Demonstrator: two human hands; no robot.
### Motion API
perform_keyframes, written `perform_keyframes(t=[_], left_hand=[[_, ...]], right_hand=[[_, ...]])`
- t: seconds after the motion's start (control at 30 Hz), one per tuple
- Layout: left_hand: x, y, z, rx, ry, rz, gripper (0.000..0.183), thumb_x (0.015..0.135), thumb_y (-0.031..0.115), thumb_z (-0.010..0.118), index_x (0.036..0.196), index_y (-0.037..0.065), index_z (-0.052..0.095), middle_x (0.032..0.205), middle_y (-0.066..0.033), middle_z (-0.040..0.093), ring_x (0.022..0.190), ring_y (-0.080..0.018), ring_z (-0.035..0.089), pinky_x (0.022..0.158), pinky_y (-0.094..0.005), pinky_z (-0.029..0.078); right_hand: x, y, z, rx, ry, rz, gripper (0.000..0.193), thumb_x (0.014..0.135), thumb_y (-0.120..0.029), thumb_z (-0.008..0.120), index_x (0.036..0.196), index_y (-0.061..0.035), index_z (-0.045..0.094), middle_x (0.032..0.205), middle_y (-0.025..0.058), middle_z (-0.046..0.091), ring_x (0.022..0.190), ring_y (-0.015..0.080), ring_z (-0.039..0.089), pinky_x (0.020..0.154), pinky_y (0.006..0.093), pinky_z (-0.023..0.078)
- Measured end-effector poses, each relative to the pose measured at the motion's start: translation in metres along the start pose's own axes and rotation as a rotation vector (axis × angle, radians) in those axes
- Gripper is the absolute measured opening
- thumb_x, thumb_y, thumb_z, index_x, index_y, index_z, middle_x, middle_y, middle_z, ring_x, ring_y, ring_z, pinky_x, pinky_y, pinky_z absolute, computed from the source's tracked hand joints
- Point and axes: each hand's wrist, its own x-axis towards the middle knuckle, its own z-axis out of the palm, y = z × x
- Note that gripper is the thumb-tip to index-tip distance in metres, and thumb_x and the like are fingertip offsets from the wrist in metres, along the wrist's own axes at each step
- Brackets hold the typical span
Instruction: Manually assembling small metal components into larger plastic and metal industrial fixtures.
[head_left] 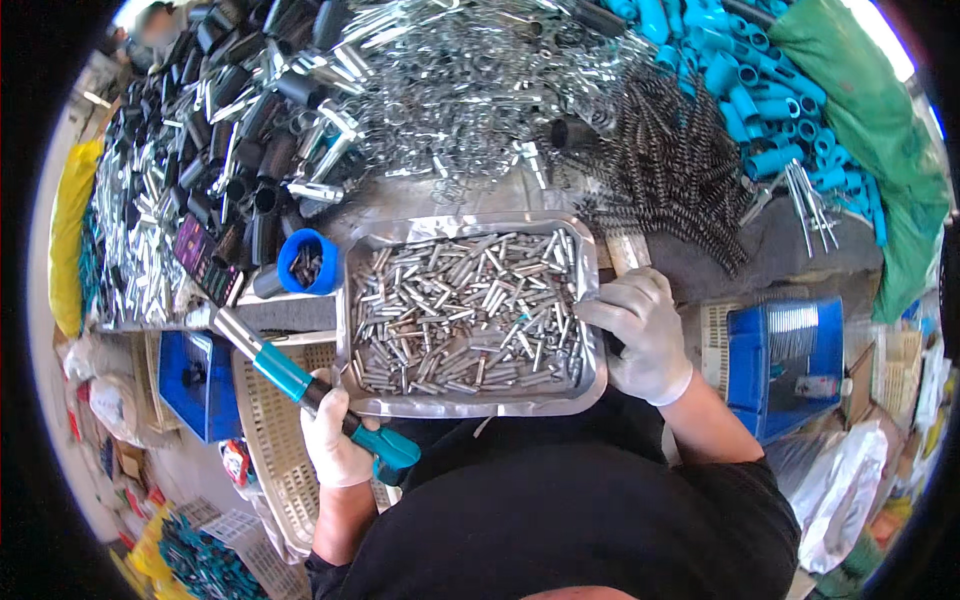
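Left hand (335, 445) is clutching a teal-banded tube (283, 373), right hand (645, 335) is pinching a metal tray (470, 408) by its rim (silver pins (470, 310) are filling it)

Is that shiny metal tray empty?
No, the metal tray holds lots of small loose silvery metal pins lying across its bottom.

top (570, 510): black | sleeves (738, 500): short, black | left glove (335, 440): white, wrist-length | right glove (648, 338): matching

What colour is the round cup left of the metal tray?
The cup is blue; head view.
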Motion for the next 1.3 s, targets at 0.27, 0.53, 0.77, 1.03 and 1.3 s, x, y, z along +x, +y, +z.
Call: perform_keyframes(t=[0.27, 0.53, 0.77, 1.03, 1.3], left_hand=[[0.003, 0.0, 0.011, 0.027, -0.059, 0.022, 0.027, 0.083, 0.019, 0.062, 0.103, 0.005, 0.05, 0.077, -0.0056, 0.057, 0.054, -0.014, 0.053, 0.051, -0.0268, 0.047], [0.021, -0.003, 0.02, -0.034, -0.152, -0.008, 0.022, 0.083, 0.017, 0.063, 0.096, 0.005, 0.05, 0.07, -0.0076, 0.059, 0.054, -0.0168, 0.057, 0.054, -0.0313, 0.051], [0.036, -0.005, 0.029, -0.078, -0.136, -0.071, 0.019, 0.084, 0.015, 0.063, 0.092, 0.008, 0.047, 0.072, -0.0049, 0.055, 0.055, -0.0184, 0.059, 0.054, -0.0324, 0.052], [0.026, 0.002, 0.033, -0.135, -0.148, -0.134, 0.029, 0.088, 0.02, 0.06, 0.11, 0.001, 0.053, 0.084, -0.0099, 0.063, 0.066, -0.0208, 0.064, 0.06, -0.0329, 0.055], [0.017, -0.002, 0.016, -0.154, -0.287, -0.121, 0.025, 0.085, 0.02, 0.061, 0.092, 0.004, 0.043, 0.091, -0.0227, 0.063, 0.08, -0.031, 0.067, 0.07, -0.0396, 0.059]], right_hand=[[0.002, 0.007, 0.0, -0.022, -0.001, 0.016, 0.038, 0.065, -0.016, 0.075, 0.102, -0.0164, 0.066, 0.091, 0.0031, 0.062, 0.087, 0.0258, 0.06, 0.083, 0.0435, 0.042], [0.022, 0.015, -0.001, -0.088, -0.042, 0.049, 0.037, 0.067, -0.013, 0.071, 0.103, -0.0148, 0.065, 0.097, 0.0034, 0.065, 0.096, 0.0272, 0.059, 0.088, 0.0434, 0.042], [0.034, 0.028, -0.006, -0.088, -0.132, 0.109, 0.036, 0.07, -0.008, 0.068, 0.106, -0.012, 0.065, 0.098, 0.0088, 0.065, 0.095, 0.0301, 0.059, 0.085, 0.0426, 0.044], [0.055, 0.052, -0.033, -0.584, -0.12, 0.03, 0.064, 0.066, -0.013, 0.073, 0.128, -0.0157, 0.055, 0.136, 0.0144, 0.042, 0.127, 0.0361, 0.04, 0.106, 0.0528, 0.031], [0.083, 0.065, -0.03, -0.771, -0.177, 0.119, 0.083, 0.064, -0.017, 0.078, 0.139, -0.0184, 0.043, 0.145, 0.0166, 0.036, 0.134, 0.036, 0.034, 0.108, 0.0565, 0.026]])
